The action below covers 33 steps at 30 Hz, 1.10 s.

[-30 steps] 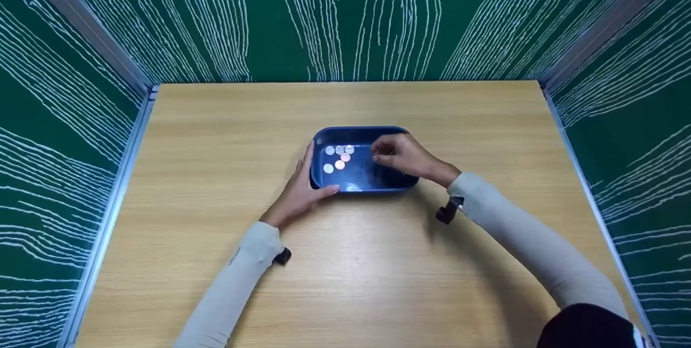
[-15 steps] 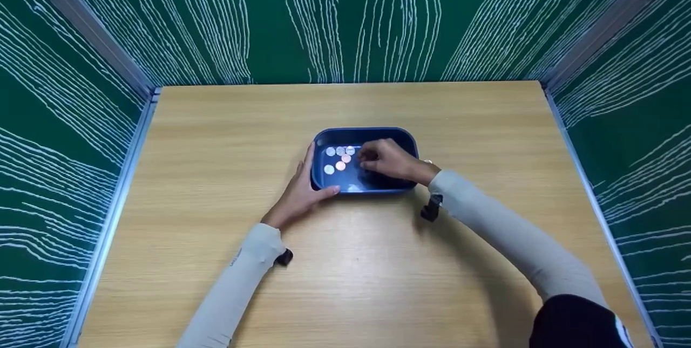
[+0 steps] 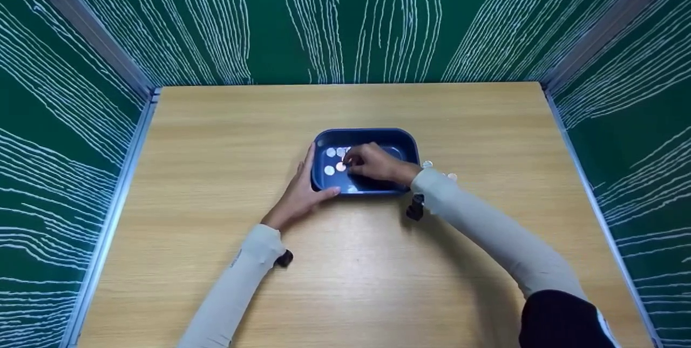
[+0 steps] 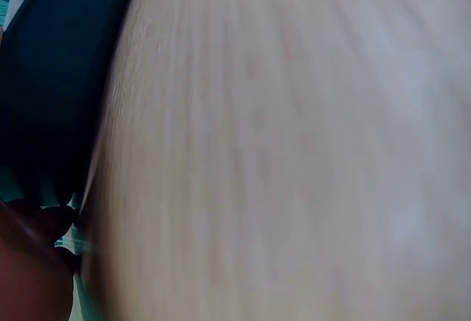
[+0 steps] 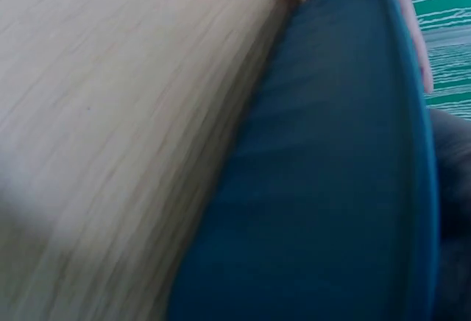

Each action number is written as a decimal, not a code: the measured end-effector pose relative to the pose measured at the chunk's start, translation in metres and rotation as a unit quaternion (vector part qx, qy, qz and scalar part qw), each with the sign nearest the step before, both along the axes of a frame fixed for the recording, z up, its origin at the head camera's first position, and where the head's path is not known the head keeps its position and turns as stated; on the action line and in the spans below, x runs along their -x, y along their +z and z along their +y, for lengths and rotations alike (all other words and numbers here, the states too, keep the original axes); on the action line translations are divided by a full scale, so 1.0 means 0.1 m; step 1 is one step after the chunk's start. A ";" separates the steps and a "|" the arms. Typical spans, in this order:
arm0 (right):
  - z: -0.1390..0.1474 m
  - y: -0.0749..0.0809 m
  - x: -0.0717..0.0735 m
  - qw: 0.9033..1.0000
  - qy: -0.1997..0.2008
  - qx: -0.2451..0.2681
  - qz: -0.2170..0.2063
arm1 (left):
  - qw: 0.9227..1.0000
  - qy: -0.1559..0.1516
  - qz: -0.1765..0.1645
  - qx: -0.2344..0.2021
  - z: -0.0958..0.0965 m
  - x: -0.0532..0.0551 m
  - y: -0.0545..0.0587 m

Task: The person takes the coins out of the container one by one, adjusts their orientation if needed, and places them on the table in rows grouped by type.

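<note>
A dark blue rectangular tray [image 3: 363,133] sits on the wooden table. My left hand [image 3: 300,189] grips its near left corner, with fingers along the left side and the thumb on the near rim. The left wrist view shows the tray's dark wall [image 4: 59,63] beside a bit of that hand. My right hand [image 3: 372,162] reaches in over the right side, its curled fingertips low among the coins. They hide one copper coin, and whether they pinch it cannot be seen. Silver coins [image 3: 331,152] and a copper coin [image 3: 341,166] lie flat at the tray's left.
On the table [image 3: 324,294], right of the tray, lie a silver coin [image 3: 427,164] and another coin [image 3: 452,176] half hidden by the right sleeve [image 3: 486,224]. Green walls [image 3: 270,24] with white lines rise at the back and sides.
My right hand has moved left across the tray, from its right part to the coins, and now covers some of them. The coins on the table have come into view. My left hand stays put.
</note>
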State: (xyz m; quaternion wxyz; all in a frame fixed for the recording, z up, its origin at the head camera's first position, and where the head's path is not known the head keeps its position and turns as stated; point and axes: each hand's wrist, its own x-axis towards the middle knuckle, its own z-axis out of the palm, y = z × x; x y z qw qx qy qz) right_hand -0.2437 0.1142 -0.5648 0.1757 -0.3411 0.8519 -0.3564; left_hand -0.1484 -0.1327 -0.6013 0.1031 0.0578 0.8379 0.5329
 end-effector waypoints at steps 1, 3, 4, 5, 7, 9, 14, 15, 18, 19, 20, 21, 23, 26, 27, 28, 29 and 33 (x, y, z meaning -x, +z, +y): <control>-0.01 -0.01 0.00 1.000 0.001 -0.001 0.000 | 1.000 0.000 0.000 0.000 0.00 0.00 0.00; -0.03 -0.02 0.01 1.000 -0.001 -0.002 0.002 | 1.000 -0.001 0.000 -0.002 0.00 -0.01 0.00; -0.03 -0.03 0.01 1.000 -0.003 -0.001 0.004 | 1.000 -0.002 0.001 -0.003 0.00 -0.01 0.00; -0.03 -0.03 0.02 1.000 -0.005 0.000 0.007 | 1.000 -0.003 0.002 -0.003 0.00 -0.01 0.00; -0.04 -0.04 0.02 1.000 -0.007 0.001 0.011 | 1.000 -0.006 0.002 -0.005 0.00 -0.01 0.00; -0.04 -0.06 0.02 1.000 -0.008 0.003 0.014 | 1.000 -0.007 0.003 -0.007 0.00 -0.01 0.00; -0.07 -0.08 0.01 1.000 -0.007 0.004 0.012 | 1.000 -0.008 0.004 -0.006 -0.01 -0.01 -0.01; -0.07 -0.09 0.01 1.000 -0.006 0.003 0.013 | 1.000 -0.008 0.004 -0.006 -0.01 -0.01 -0.01; -0.09 -0.09 0.02 1.000 -0.003 -0.001 0.020 | 1.000 -0.007 0.002 -0.005 -0.02 -0.01 -0.01; -0.09 -0.10 0.01 1.000 -0.001 -0.003 0.022 | 1.000 -0.007 0.001 -0.006 -0.02 -0.02 -0.01; -0.09 -0.11 0.01 1.000 0.001 -0.005 0.026 | 1.000 -0.007 0.001 -0.007 -0.02 -0.03 -0.01; -0.09 -0.11 0.01 1.000 0.003 -0.006 0.028 | 1.000 -0.008 0.002 -0.010 -0.03 -0.03 -0.02; -0.09 -0.11 0.02 0.999 0.006 -0.007 0.030 | 1.000 -0.006 0.003 -0.012 -0.03 -0.04 -0.03; -0.10 -0.10 0.02 1.000 0.009 -0.011 0.024 | 1.000 -0.005 0.004 -0.013 -0.04 -0.04 -0.04; -0.10 -0.09 0.02 1.000 0.007 -0.012 0.022 | 1.000 -0.006 0.005 -0.013 -0.04 -0.04 -0.04; -0.10 -0.09 0.02 1.000 0.006 -0.013 0.019 | 1.000 -0.005 0.005 -0.012 -0.04 -0.04 -0.04; -0.10 -0.09 0.01 1.000 0.004 -0.014 0.016 | 1.000 -0.005 0.006 -0.012 -0.03 -0.04 -0.04; -0.10 -0.09 0.01 1.000 -0.003 -0.023 0.018 | 1.000 -0.009 0.013 -0.011 -0.02 -0.02 -0.03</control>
